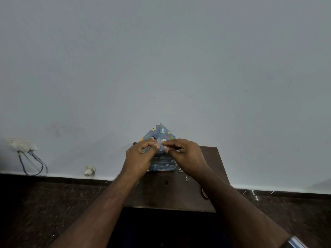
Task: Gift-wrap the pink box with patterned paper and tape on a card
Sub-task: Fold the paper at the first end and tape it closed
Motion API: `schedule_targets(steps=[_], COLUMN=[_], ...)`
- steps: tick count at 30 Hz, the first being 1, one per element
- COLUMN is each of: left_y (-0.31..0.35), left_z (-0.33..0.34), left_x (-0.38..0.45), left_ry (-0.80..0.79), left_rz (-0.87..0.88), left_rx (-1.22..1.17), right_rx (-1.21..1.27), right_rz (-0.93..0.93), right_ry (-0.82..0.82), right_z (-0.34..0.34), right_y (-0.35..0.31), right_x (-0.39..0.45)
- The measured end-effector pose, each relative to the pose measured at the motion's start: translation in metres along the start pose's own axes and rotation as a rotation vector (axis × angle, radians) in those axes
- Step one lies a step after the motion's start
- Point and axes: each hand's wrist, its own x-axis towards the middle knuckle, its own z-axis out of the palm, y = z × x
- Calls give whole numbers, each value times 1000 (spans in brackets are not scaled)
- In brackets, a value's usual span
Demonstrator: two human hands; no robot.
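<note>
Both hands at the far end of a small dark table, close together over a box wrapped in blue patterned paper. Left hand with curled fingers, thumb and forefinger pinching the paper at the top edge of the box. Right hand just beside it, thumb and forefinger also pinching the paper, thumbs almost touching. Above the pinch, a pointed triangular flap of paper standing up against the pale wall. Below the pinch, the wrapped side of the box facing the camera, resting on the table. Right of the grip, small white scraps on the table. Far left, a wall socket with cables.
</note>
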Motion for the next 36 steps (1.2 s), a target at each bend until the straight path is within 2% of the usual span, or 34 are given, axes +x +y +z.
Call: schedule_targets(steps=[7,13,18,26,31,36], left_y=[0,-3,-6,-8,-11,-11], left_z=[-1,-11,-9,-6,-3,-3], left_x=[3,1,2,2,5,7], left_ry=[-7,-108,-87,-52,-26,-16], left_rz=[-34,54,112,68,30,8], left_rx=[2,39,113,142,167,106], right_rx=[-89,-226,-277,-279,-158,-164], right_rz=[-17,-26,-35,-18,73,87], right_ry=[-9,-34,-53,-70,-46,-35], right_z=[0,2,5,8,6,5], right_y=[-3,-6,-8,-9,-8,-9], right_x=[-1,0,1,3,2,4])
